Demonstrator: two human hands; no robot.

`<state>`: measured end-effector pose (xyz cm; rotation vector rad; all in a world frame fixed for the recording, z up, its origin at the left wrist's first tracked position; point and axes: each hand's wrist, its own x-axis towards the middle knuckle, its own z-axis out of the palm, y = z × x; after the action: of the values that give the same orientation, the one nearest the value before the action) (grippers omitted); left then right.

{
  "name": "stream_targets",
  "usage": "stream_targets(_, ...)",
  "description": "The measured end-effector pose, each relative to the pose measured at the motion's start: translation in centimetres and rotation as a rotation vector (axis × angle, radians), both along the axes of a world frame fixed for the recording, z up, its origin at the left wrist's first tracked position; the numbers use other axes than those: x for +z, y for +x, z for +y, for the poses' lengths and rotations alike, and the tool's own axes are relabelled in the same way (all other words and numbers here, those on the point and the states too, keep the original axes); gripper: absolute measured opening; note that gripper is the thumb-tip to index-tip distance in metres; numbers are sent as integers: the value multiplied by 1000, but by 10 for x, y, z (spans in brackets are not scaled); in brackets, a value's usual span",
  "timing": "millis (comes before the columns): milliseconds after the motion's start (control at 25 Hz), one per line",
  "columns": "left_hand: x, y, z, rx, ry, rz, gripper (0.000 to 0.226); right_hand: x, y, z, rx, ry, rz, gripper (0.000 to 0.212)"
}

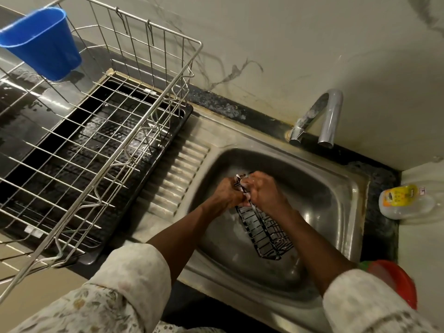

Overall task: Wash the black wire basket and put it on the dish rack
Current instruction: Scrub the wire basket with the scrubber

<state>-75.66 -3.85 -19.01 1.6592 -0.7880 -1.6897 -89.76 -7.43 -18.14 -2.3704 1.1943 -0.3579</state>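
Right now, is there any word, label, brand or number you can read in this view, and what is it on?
Nothing here is legible.
On the plastic bottle, the yellow label: print too blurred to read.
Beside that label, a small white tag: marks too small to read.
On the black drip tray, a white sticker: blurred, unreadable.
On the black wire basket, blue cup and faucet: no lettering visible.

A chrome faucet [332,111] stands behind the sink [355,188]; a bottle [406,200] lies at right.
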Motion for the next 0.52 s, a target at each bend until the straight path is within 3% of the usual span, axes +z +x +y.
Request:
stream_targets(200, -3, 1, 2, -105, 41, -23, 41, -12, -16, 19, 22, 34, -21, 28)
stream_targets(400, 10, -3, 5, -102, 3, -151, 36, -10, 17, -21, -12, -18, 94, 17)
stream_targets(520, 11, -3, 4, -98, -1, -100, 33, -17, 12, -25, -52, -53, 144, 15)
